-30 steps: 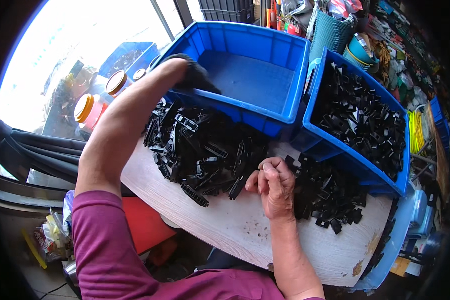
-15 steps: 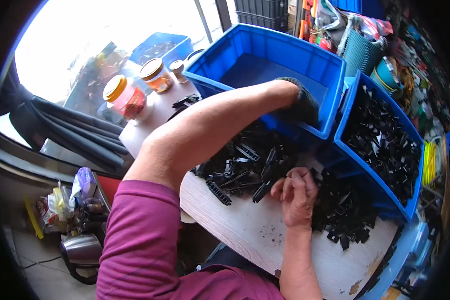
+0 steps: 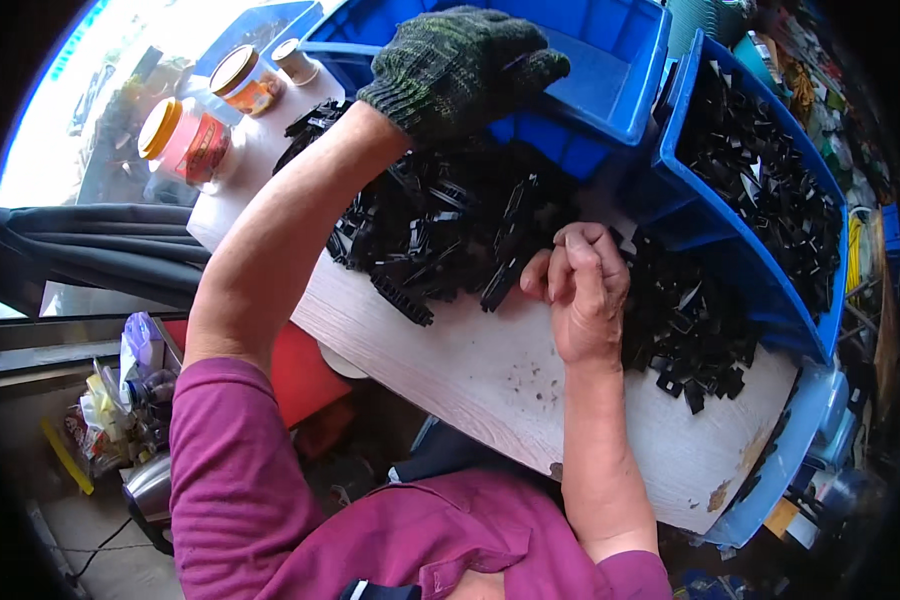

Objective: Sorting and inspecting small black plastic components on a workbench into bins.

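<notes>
My left hand (image 3: 462, 72), in a dark green-black knitted glove, hovers over the near left rim of a large blue bin (image 3: 615, 125). Its fingers are loosely bent with the thumb apart, and nothing shows in them. Below it lies a pile of long black plastic parts (image 3: 420, 225) with slotted, ribbed edges. My bare right hand (image 3: 588, 290) rests on the pale table (image 3: 450, 345) between that pile and a heap of small black plastic pieces (image 3: 695, 340). Its fingers are curled together; whatever they hold is hidden.
At the right, a tilted blue bin (image 3: 675, 185) holds many small black pieces. Jars (image 3: 185, 140) with lids stand on the table's far left corner, near the bright window. Beside the table on the left are a red surface (image 3: 305, 380) and a metal kettle (image 3: 150, 485).
My left hand has come out of the large blue bin, moving left over its near rim. My right hand stays curled at the same spot on the table. The view has shifted.
</notes>
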Motion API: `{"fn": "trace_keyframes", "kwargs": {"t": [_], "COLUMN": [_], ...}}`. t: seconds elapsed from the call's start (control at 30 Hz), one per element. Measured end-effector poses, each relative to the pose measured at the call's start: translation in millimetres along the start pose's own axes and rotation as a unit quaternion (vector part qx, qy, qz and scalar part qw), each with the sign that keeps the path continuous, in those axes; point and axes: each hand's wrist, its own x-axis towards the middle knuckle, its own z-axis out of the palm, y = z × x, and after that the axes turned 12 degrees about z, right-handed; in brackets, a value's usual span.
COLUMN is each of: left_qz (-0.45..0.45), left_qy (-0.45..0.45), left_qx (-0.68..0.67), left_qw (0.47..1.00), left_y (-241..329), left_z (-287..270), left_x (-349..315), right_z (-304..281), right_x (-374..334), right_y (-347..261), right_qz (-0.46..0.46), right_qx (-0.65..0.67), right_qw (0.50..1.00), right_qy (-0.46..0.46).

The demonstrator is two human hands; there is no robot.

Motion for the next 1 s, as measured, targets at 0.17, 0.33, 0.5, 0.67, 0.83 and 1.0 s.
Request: {"fn": "trace_keyframes", "kwargs": {"t": [0.17, 0.33, 0.5, 0.67, 0.83, 1.0], "left_qz": [0.060, -0.072, -0.171, -0.181, -0.162, -0.126], "left_qy": [0.128, 0.015, -0.085, -0.001, 0.101, 0.143], "left_qx": [0.019, -0.078, -0.057, -0.022, -0.015, -0.116], "left_qw": [0.990, 0.994, 0.980, 0.983, 0.982, 0.975], "left_y": [37, 145, 167, 171, 163, 161], "left_z": [-18, -34, -17, -9, -6, -7], "left_x": [-26, -83, -104, -111, -124, -122], "right_z": [0, -1, -1, -3, 5, 1], "right_x": [1, -2, 0, 1, -6, -8], "right_y": [1, 4, 5, 3, -2, 1], "right_qz": [-0.001, -0.002, -0.034, -0.038, 0.005, -0.024], "right_qx": [0.016, 0.030, 0.013, -0.004, 0.024, 0.018], "right_qw": [1.000, 1.000, 0.999, 0.999, 1.000, 1.000], "right_qy": [-0.013, -0.008, -0.024, -0.020, -0.005, 0.006]}}
